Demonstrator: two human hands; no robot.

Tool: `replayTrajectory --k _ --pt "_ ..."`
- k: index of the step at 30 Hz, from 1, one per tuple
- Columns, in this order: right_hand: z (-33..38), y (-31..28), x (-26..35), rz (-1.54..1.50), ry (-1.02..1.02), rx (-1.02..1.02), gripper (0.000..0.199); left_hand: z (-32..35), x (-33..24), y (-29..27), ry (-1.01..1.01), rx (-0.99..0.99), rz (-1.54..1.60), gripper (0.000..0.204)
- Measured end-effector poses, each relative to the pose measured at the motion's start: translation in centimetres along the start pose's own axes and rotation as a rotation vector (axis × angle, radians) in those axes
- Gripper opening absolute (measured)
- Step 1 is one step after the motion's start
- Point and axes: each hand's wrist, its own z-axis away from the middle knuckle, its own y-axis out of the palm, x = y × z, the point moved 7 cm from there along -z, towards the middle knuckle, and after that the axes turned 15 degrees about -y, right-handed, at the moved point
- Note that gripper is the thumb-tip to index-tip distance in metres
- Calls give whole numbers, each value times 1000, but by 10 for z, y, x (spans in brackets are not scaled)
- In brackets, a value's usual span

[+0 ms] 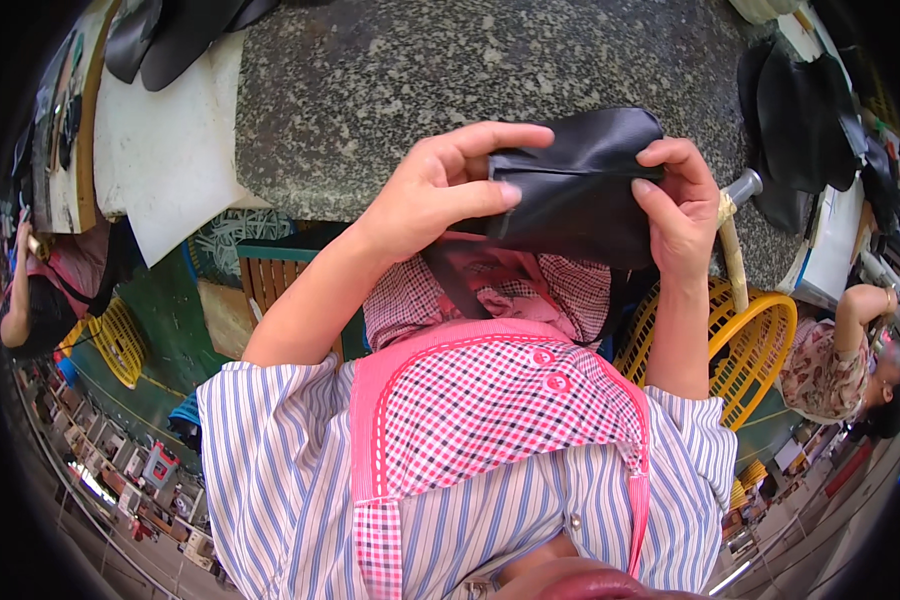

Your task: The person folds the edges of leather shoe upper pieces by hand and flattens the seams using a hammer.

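- Granite-type speckled slab (pixel 420 80): fills upper centre.
- White board (pixel 165 140): left of slab, touching its edge.
- Black pieces (pixel 170 30): lie on board's top end.
- Yellow plastic basket (pixel 755 340): right, below slab; hammer (pixel 735 235) w/ wrapped handle stands up in front of it.
- Second yellow basket (pixel 120 340): far left, near a seated person (pixel 40 300).
- Another person (pixel 850 370): far right, arm raised.
- Black pile (pixel 805 110): upper right.

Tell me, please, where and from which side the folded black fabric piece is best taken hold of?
Probably at its two short ends, one from each side. The folded black fabric piece lies lengthwise across the body, above the speckled grey stone slab. The left hand and right hand already pinch those ends, thumbs along the stitched fold.
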Motion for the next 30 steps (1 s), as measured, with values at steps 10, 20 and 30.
replayTrajectory --k 10,20,30 --pt "1 2 15 204 -85 44 15 13 -24 -8 414 -468 -543 35" --pt "-12 33 1 261 63 223 33 8 -23 -9 358 -489 -567 54" --pt "-14 26 -4 65 76 61 33 2 -50 24 507 -293 -814 62"
